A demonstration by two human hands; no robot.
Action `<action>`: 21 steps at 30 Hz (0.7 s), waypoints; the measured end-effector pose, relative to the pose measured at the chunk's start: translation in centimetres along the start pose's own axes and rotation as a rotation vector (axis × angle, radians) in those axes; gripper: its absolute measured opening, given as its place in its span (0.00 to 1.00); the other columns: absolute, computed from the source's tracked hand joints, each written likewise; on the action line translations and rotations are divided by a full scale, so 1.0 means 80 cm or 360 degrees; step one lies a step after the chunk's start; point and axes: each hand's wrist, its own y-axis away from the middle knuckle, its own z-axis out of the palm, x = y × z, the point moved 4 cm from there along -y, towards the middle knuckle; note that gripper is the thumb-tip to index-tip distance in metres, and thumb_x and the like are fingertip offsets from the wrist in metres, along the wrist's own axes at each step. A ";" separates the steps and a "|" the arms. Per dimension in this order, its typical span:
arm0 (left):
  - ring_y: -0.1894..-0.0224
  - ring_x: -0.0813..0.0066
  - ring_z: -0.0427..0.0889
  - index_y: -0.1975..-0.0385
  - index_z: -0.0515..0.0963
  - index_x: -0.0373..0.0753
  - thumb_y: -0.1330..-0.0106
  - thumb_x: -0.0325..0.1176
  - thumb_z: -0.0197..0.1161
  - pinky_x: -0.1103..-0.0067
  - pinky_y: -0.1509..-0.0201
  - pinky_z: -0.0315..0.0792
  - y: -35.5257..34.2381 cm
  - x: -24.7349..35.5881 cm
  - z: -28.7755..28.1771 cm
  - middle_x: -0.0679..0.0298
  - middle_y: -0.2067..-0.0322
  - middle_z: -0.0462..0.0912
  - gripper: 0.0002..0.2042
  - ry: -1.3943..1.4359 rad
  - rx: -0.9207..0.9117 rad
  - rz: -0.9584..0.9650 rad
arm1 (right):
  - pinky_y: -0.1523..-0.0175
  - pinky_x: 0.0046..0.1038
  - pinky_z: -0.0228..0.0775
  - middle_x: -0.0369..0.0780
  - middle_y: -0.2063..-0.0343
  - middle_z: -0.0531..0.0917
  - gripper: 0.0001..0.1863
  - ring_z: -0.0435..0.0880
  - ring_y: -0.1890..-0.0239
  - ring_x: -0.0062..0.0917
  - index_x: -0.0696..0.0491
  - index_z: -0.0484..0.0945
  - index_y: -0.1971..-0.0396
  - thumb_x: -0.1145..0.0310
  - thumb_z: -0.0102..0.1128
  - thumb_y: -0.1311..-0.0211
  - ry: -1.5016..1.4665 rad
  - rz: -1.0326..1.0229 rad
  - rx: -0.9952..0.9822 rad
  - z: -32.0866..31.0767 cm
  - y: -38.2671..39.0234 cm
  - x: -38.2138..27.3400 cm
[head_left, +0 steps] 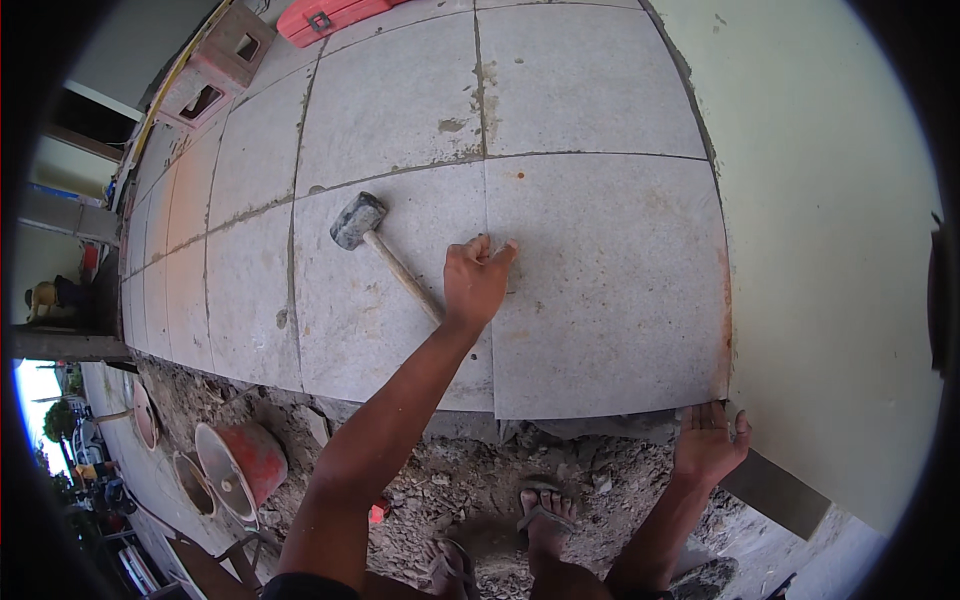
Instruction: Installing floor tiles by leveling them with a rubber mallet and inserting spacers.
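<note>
My left hand (476, 283) is over the seam between two large grey floor tiles, its fingers curled and its thumb reaching right. Whatever may be between those fingers is too small to make out. Beside it lies a rubber mallet (358, 220) with a black head, its wooden handle running under my left wrist. At the front right corner of the right tile (610, 290), my right hand (708, 447) touches the edge with stretched fingers, thumb apart beside the wall. That tile's front edge sticks out slightly past the left tile (390, 310).
A pale wall (820, 250) borders the tiles on the right. Rubble and soil (420, 485) lie along the front, under my sandaled feet. Red buckets (245, 465) stand at the lower left. A red case (335, 18) and a pinkish crate (215, 65) are at the back.
</note>
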 end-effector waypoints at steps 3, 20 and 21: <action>0.64 0.57 0.74 0.77 0.74 0.29 0.37 0.43 0.73 0.65 0.62 0.71 0.000 -0.001 0.003 0.52 0.75 0.74 0.22 -0.0149 0.0035 0.0343 | 0.20 0.43 0.46 0.52 0.30 0.65 0.48 0.60 0.25 0.39 0.72 0.60 0.31 0.45 0.61 0.35 0.0101 0.0011 -0.0043 0.002 0.001 -0.006; 0.36 0.53 0.72 0.37 0.79 0.36 0.35 0.50 0.69 0.58 0.34 0.67 -0.011 -0.024 -0.031 0.53 0.44 0.75 0.30 -0.0952 -0.0522 0.0926 | 0.23 0.42 0.57 0.52 0.28 0.71 0.31 0.70 0.27 0.38 0.64 0.71 0.31 0.65 0.65 0.29 0.1696 -0.1302 -0.0629 0.112 0.110 0.063; 0.36 0.53 0.72 0.37 0.79 0.36 0.35 0.50 0.69 0.58 0.34 0.67 -0.015 -0.033 -0.031 0.53 0.44 0.75 0.30 -0.0958 -0.0540 0.0943 | 0.23 0.41 0.58 0.52 0.29 0.72 0.32 0.70 0.27 0.39 0.63 0.71 0.31 0.64 0.66 0.29 0.1945 -0.1451 -0.0728 0.137 0.117 0.074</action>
